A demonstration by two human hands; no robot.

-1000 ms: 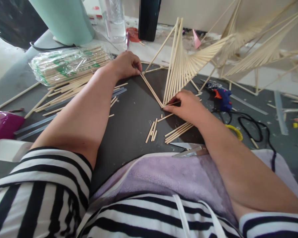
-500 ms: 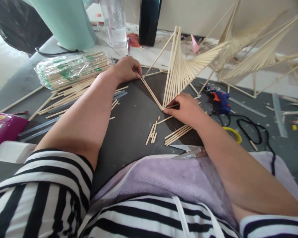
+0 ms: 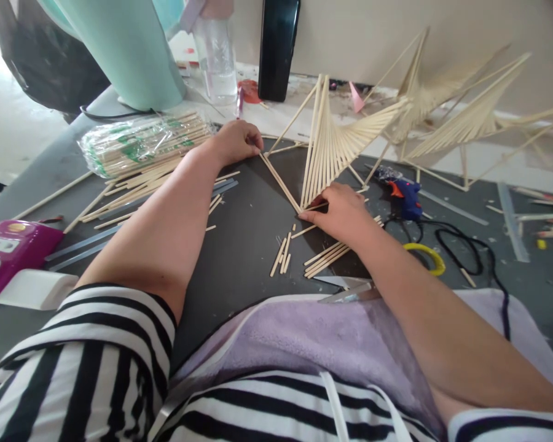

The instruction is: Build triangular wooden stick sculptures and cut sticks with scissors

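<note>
A fan-like model of wooden sticks (image 3: 338, 150) stands on the dark grey table, its sticks fanning from steep to nearly flat. Along its near left base edge lies a wooden stick (image 3: 280, 183), side by side with another. My left hand (image 3: 238, 143) pinches the far end of this edge between thumb and fingers. At the near corner, my right hand (image 3: 337, 212) is closed with its fingertips on the other end of the stick. Short cut pieces (image 3: 283, 253) and a small row of longer sticks (image 3: 327, 259) lie close to my right hand. Scissors (image 3: 350, 291) rest beside them, partly under my right forearm.
A blue glue gun (image 3: 406, 197) with black cord and a yellow tape ring (image 3: 435, 261) lie right. Another stick model (image 3: 470, 116) stands behind. Left are a plastic-wrapped stick bundle (image 3: 142, 138), loose sticks and a magenta box (image 3: 16, 252). A phone (image 3: 279, 52) leans against the wall.
The camera view has shifted slightly, so the background sits a little lower. Both hands keep their hold at the two ends of the base edge, with little visible movement.
</note>
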